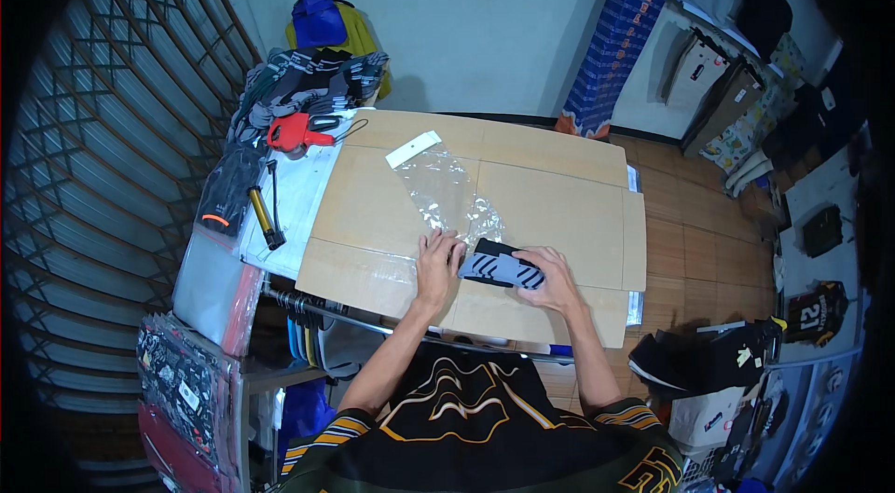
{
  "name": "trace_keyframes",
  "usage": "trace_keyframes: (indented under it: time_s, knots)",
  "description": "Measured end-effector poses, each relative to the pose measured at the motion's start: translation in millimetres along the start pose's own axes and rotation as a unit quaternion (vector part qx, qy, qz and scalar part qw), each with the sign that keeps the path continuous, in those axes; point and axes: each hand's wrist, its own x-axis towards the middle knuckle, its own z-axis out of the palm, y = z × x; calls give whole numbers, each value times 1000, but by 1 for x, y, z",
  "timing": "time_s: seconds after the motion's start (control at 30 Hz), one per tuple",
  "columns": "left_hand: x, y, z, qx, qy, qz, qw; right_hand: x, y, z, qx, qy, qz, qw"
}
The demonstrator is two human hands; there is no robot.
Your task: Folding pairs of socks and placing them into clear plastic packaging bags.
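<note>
A folded grey and black striped sock or similar knit item [500,268] lies over the cardboard-covered table [552,213]. My right hand [549,276] grips its right end, thumb at the lower edge and fingers on top. Close to its left end is my left hand [438,266], fingers slightly curled at the lower edge of a clear plastic bag; whether it pinches the bag cannot be told. The transparent bag [440,185] with a white header strip [413,150] lies flat and creased beyond both hands, partly reaching behind the folded item.
At the table's left stand a red tape dispenser [297,135] and a small yellow and black hand pump [263,217]. A heap of grey and black knit items [314,80] lies behind them. Packaged garments [183,381] are stacked at lower left; a clothes rail [335,315] runs below the table's near edge.
</note>
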Motion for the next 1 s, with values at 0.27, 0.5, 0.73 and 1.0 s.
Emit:
trace_keyframes:
  time_s: [0.27,0.5,0.73,1.0]
  knots:
    - [0,7,-7,-56,14,-8,998,-2,-6,16,-46,70,50,995]
    - [0,7,-7,-84,56,6,995,-8,-26,42,-129,150,101,975]
    - [-1,11,-9,-79,41,25,996,-9,-52,70,-147,145,152,967]
    - [6,9,-2,-28,119,-11,992,-8,-64,70,-159,138,146,967]
